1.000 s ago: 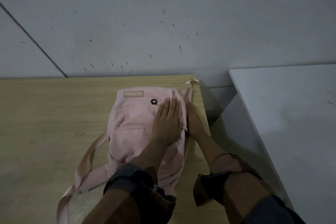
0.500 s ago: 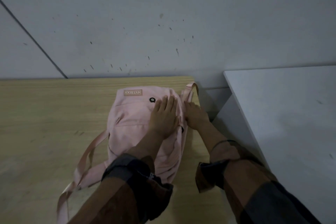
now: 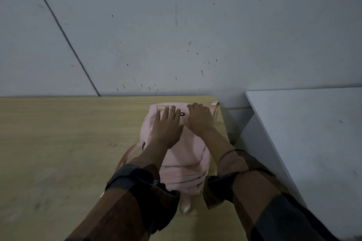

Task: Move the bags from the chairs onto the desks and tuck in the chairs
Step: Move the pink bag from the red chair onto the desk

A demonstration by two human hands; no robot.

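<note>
A pink backpack [image 3: 186, 164] lies flat on the wooden desk [image 3: 58, 152], near the desk's right end and close to the wall. My left hand [image 3: 166, 127] rests flat on the bag's upper left part with straight fingers. My right hand [image 3: 199, 119] lies on the bag's upper right part beside a small black ring, with its fingers bent over the top edge. A pink strap [image 3: 127, 154] loops out on the bag's left side. No chair shows in this view.
A grey wall [image 3: 176, 35] rises right behind the desk. A white desk [image 3: 313, 133] stands to the right, with a narrow gap [image 3: 235, 123] between the two desks.
Both hands slid up the bag toward the wall. The right hand moved from the bag's right side onto its top face. The bag now lies closer to the wall.
</note>
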